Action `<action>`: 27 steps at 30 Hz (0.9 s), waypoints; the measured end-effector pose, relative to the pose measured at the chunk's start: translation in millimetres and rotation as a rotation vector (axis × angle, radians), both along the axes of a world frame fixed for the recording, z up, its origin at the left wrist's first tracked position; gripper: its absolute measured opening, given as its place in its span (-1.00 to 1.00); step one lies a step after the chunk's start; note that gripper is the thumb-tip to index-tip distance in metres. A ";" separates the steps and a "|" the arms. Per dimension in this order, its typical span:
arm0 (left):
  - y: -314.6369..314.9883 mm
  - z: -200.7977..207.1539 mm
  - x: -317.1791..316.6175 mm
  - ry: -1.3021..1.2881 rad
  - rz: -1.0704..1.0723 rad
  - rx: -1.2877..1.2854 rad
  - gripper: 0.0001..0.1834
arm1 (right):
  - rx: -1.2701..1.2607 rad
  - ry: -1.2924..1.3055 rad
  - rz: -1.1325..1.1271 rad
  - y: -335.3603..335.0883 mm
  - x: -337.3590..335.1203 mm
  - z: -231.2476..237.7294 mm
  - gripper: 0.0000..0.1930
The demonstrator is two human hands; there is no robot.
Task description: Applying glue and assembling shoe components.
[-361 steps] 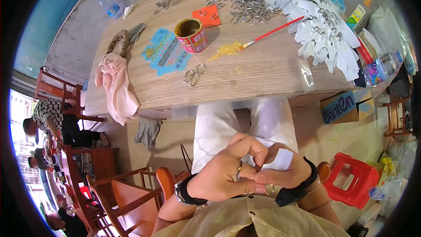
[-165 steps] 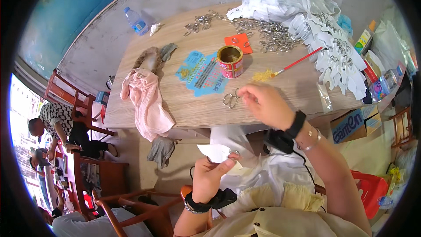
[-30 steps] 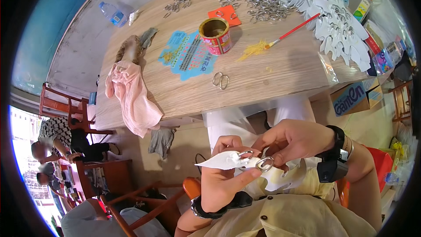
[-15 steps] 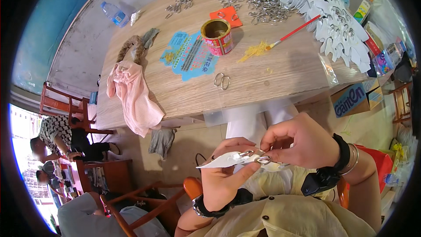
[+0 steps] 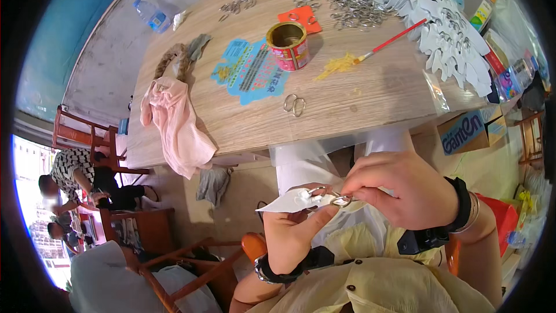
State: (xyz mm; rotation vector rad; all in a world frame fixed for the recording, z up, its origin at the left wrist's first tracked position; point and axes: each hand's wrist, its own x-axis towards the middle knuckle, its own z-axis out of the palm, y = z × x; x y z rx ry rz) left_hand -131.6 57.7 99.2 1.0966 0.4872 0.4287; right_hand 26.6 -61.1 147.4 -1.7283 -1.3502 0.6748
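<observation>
In front of my lap, my left hand [image 5: 291, 242] grips a white cut-out piece [image 5: 282, 202] of thin sheet material, thumb on the near side. Two silver metal rings [image 5: 341, 200] sit at the right end of the piece, close to the thumb tip. My right hand [image 5: 402, 188] is closed in a pinch at the nearer ring's right side. Its fingertips partly cover the ring and the piece's end. On the table ahead lie two loose oval rings [image 5: 294, 105].
The wooden table [image 5: 243, 133] holds an open red tin [image 5: 288, 52], a red-handled brush [image 5: 394, 40] on a yellow smear [image 5: 337, 66], and a pink cloth [image 5: 176, 127]. Heaped rings [image 5: 359, 6] and stacked white pieces [image 5: 446, 40] lie farther back. A wooden chair [image 5: 168, 275] stands at my left.
My right hand has lowered slightly and moved in against the ring, its fingers now straighter. The ring end of the white piece has shifted a little left and up.
</observation>
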 end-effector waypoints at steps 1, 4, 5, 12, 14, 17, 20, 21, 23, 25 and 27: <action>1.0 -0.7 -0.8 -0.009 0.022 -0.018 -0.66 | 0.042 -0.012 0.000 0.5 0.7 -2.5 -0.92; 2.8 2.8 1.9 0.028 0.103 -0.083 -0.63 | 0.187 -0.051 -0.129 3.7 -2.1 -4.4 -0.90; 2.5 3.7 2.9 0.055 0.131 -0.110 -0.61 | 0.236 -0.061 -0.197 4.5 -4.7 -4.9 -0.90; 6.1 0.6 6.1 0.055 0.218 -0.105 -0.58 | 0.397 -0.186 -0.330 11.7 -33.6 -10.6 -0.76; 7.8 -6.1 2.7 0.012 0.178 -0.130 -0.62 | 0.401 -0.299 -0.371 17.3 -43.3 -17.7 -0.73; 4.9 -4.5 3.0 -0.035 0.178 -0.066 -0.63 | 0.419 -0.429 -0.473 22.5 -48.5 -30.2 -0.72; 1.5 -5.5 4.2 -0.095 0.210 -0.006 -0.62 | 0.412 -0.497 -0.502 24.1 -51.7 -32.5 -0.72; 0.8 -6.2 4.1 -0.118 0.220 0.005 -0.62 | 0.409 -0.514 -0.506 24.5 -52.8 -32.6 -0.72; -1.3 -6.7 2.6 -0.108 0.237 0.010 -0.61 | 0.409 -0.487 -0.520 25.0 -54.8 -32.3 -0.73; -3.5 -7.1 1.7 -0.104 0.252 0.024 -0.61 | 0.395 -0.457 -0.526 25.1 -55.9 -32.0 -0.75; -5.5 -7.5 1.4 -0.108 0.265 0.046 -0.61 | 0.367 -0.422 -0.524 25.3 -55.7 -31.4 -0.77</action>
